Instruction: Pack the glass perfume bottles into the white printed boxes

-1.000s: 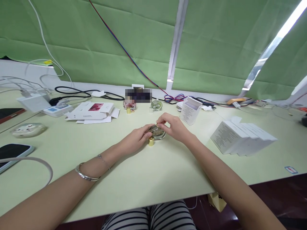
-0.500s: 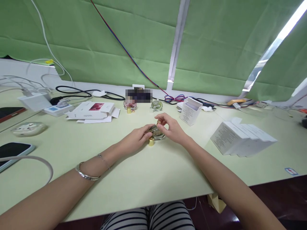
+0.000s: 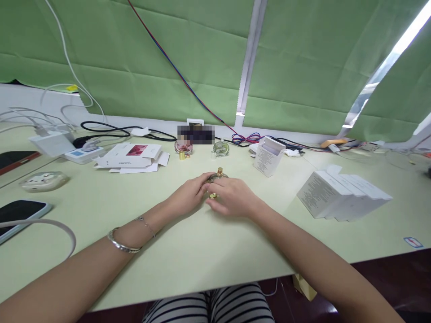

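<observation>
A round glass perfume bottle (image 3: 220, 176) with a gold sprayer neck (image 3: 220, 171) rests on the table in front of me, mostly covered by my hands. My left hand (image 3: 190, 194) is closed on its left side, the fingertips partly hidden. In front of the bottle is a shiny gold cap (image 3: 213, 195), apart from the neck. My right hand (image 3: 232, 196) reaches across the bottle's front, with the cap between its thumb and fingers. Farther back lie a pink perfume bottle (image 3: 183, 146) and a green perfume bottle (image 3: 221, 148), each beside a cap.
Flattened white packaging (image 3: 129, 157) lies back left. An open white box (image 3: 268, 156) stands right of the bottles, and several white boxes (image 3: 340, 195) lean together farther right. Phones, an earphone case (image 3: 45, 181) and chargers occupy the left. Cables run along the wall.
My right hand has left the bottle's gold neck and come down toward me to the gold cap. My left hand stays on the bottle.
</observation>
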`<state>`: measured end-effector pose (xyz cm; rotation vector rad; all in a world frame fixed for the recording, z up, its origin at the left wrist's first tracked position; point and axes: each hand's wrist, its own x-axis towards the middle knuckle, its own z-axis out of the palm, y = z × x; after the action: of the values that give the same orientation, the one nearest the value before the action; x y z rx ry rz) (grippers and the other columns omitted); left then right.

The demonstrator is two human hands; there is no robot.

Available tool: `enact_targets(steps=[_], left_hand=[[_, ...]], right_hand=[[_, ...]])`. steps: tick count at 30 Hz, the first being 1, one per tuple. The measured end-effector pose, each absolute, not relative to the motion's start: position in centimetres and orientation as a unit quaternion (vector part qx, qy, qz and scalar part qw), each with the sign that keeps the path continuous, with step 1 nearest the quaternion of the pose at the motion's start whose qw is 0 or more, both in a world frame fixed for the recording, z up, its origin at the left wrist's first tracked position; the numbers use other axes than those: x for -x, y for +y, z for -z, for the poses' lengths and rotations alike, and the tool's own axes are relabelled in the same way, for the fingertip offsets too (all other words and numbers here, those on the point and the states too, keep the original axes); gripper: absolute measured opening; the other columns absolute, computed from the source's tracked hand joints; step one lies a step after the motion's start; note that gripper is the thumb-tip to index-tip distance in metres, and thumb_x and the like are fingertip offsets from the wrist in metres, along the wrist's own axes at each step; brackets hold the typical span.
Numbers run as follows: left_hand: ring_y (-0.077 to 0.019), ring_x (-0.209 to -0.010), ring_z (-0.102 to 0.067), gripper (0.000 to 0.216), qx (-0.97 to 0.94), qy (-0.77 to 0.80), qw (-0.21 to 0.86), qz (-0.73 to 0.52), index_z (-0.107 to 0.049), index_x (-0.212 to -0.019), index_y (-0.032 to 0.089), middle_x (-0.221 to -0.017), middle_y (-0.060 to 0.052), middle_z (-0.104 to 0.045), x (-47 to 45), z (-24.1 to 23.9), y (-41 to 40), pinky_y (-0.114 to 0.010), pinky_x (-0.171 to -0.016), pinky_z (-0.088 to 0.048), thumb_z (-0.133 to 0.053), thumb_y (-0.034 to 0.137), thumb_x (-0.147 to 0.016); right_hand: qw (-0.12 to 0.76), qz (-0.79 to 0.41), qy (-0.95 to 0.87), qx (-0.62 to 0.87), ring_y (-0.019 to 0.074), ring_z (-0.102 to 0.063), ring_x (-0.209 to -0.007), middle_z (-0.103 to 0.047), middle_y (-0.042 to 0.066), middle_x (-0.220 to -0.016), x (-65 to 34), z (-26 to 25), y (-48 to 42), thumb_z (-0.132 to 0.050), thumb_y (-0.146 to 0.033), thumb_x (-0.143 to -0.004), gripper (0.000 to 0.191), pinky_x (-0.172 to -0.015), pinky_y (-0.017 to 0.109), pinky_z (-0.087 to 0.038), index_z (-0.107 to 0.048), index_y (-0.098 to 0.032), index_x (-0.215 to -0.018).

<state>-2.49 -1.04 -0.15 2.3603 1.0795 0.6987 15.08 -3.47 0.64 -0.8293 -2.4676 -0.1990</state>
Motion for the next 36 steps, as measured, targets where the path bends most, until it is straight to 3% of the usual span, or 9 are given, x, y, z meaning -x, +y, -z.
enact_targets(steps=[5, 11, 13, 18, 20, 36], left_hand=[[-0.0217, -0.104, -0.057, 0.043, -0.845, 0.428, 0.193, -0.256, -0.04, -0.128, 0.021, -0.121, -0.006, -0.058, 2.8, 0.3, -0.6, -0.035, -0.088, -0.044, -0.026, 0.037, -0.091], [-0.022, -0.103, -0.058, 0.043, -0.846, 0.427, 0.197, -0.252, -0.04, -0.129, 0.02, -0.119, -0.007, -0.059, 2.9, 0.4, -0.4, -0.034, -0.086, -0.044, -0.027, 0.037, -0.091], [-0.0223, -0.103, -0.057, 0.044, -0.846, 0.427, 0.198, -0.252, -0.039, -0.129, 0.02, -0.119, -0.007, -0.059, 2.9, 0.4, -0.4, -0.034, -0.086, -0.044, -0.027, 0.038, -0.091], [-0.0226, -0.099, -0.059, 0.043, -0.848, 0.422, 0.199, -0.252, -0.041, -0.127, 0.021, -0.114, -0.006, -0.061, 2.8, 0.3, -0.5, -0.033, -0.084, -0.044, -0.028, 0.039, -0.091], [-0.0226, -0.099, -0.058, 0.042, -0.848, 0.422, 0.199, -0.251, -0.041, -0.128, 0.022, -0.115, -0.006, -0.061, 2.8, 0.3, -0.6, -0.033, -0.084, -0.043, -0.028, 0.038, -0.09], [-0.0222, -0.093, -0.059, 0.042, -0.856, 0.406, 0.207, -0.245, -0.042, -0.126, 0.021, -0.11, -0.006, -0.062, 2.7, 0.1, -1.2, -0.033, -0.079, -0.044, -0.028, 0.037, -0.09]], right_hand=[[0.17, 0.05, -0.913, 0.367, 0.0183, -0.054, -0.074, -0.055, 0.009, -0.098, -15.0, -0.3, -3.5, -0.051, -0.033, -0.082, 0.022, -0.055, 0.029, -0.043, -0.052, -0.019, -0.099], [0.196, -0.071, -0.923, 0.324, 0.0127, -0.053, -0.071, -0.051, 0.006, -0.1, -15.5, -0.5, -3.4, -0.052, -0.014, -0.079, 0.017, -0.061, 0.028, -0.047, -0.049, -0.02, -0.095], [0.255, -0.086, -0.922, 0.278, 0.0144, -0.054, -0.078, -0.053, 0.005, -0.096, -15.6, -0.8, -3.3, -0.051, -0.012, -0.079, 0.017, -0.067, 0.029, -0.049, -0.048, -0.021, -0.093], [0.55, -0.045, -0.778, 0.3, 0.0158, -0.057, -0.087, -0.056, 0.008, -0.101, -16.6, -1.0, -2.1, -0.053, -0.02, -0.081, 0.024, -0.074, 0.032, -0.05, -0.043, -0.022, -0.102], [0.597, -0.05, -0.732, 0.323, 0.0158, -0.058, -0.087, -0.056, 0.008, -0.104, -17.0, -0.8, -1.5, -0.055, -0.024, -0.081, 0.024, -0.074, 0.033, -0.05, -0.042, -0.022, -0.102], [0.525, -0.074, -0.785, 0.32, 0.0154, -0.059, -0.088, -0.059, 0.009, -0.109, -16.5, 0.3, -1.0, -0.046, -0.02, -0.085, 0.019, -0.078, 0.034, -0.05, -0.05, -0.021, -0.103]])
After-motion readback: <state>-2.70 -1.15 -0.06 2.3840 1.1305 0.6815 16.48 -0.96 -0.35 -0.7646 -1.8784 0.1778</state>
